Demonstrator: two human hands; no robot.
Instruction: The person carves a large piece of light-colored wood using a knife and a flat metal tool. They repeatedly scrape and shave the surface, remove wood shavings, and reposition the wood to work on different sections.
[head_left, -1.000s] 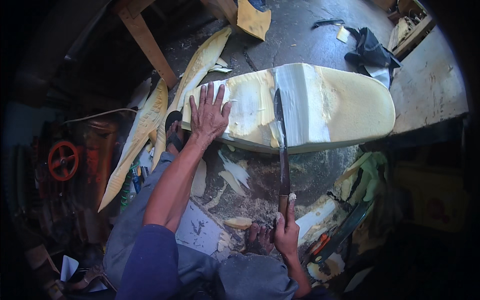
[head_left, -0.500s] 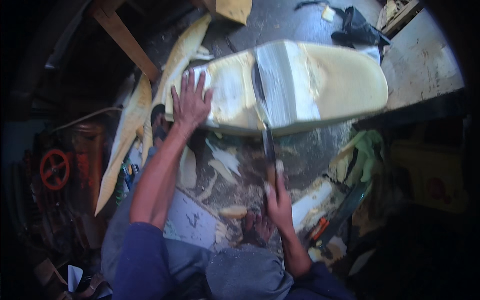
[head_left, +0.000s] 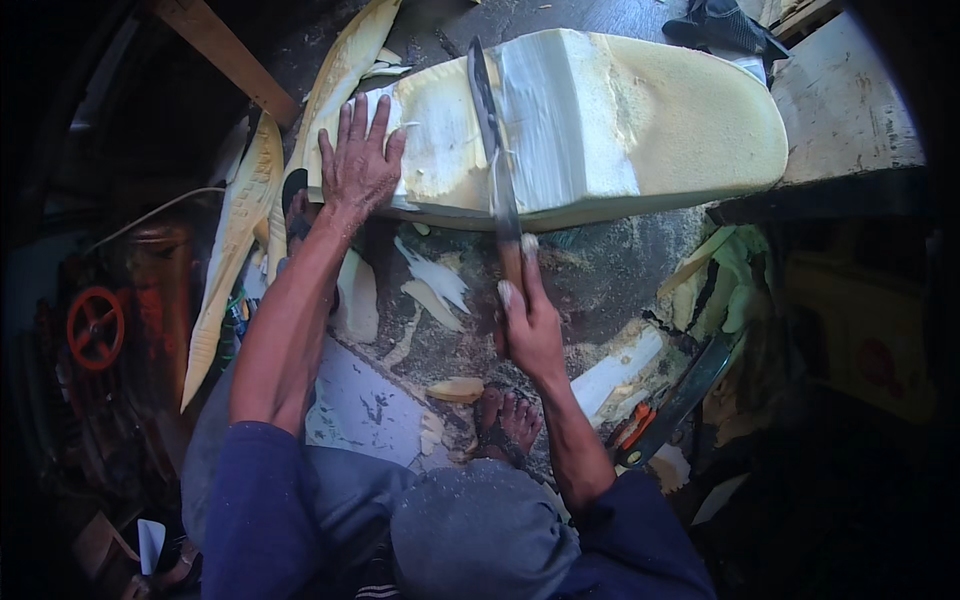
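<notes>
A long block of cream foam [head_left: 700, 120], shaped like a motorcycle seat, lies crosswise in front of me, with a pale, freshly cut band across its middle. My left hand [head_left: 358, 168] rests flat on its narrower left end, fingers spread and pointing away. In my right hand [head_left: 532, 325], the fingers are wrapped round the wooden handle of a long knife [head_left: 490, 125]. The knife's dark blade lies across the foam at the left edge of the cut band, its tip reaching past the far edge. Small foam shreds cling to the blade.
Long curved foam offcuts [head_left: 235, 240] lie at the left, and scraps [head_left: 435, 300] litter the dark floor. A handsaw [head_left: 690, 400] with an orange part lies at the right. Beyond it stands a worn board [head_left: 850, 115]. A red handwheel [head_left: 97, 328] is at far left.
My right hand has pushed the knife away from me, so its blade reaches farther across the foam. My left hand stays flat on the foam. The whole scene has shifted slightly upward in view.
</notes>
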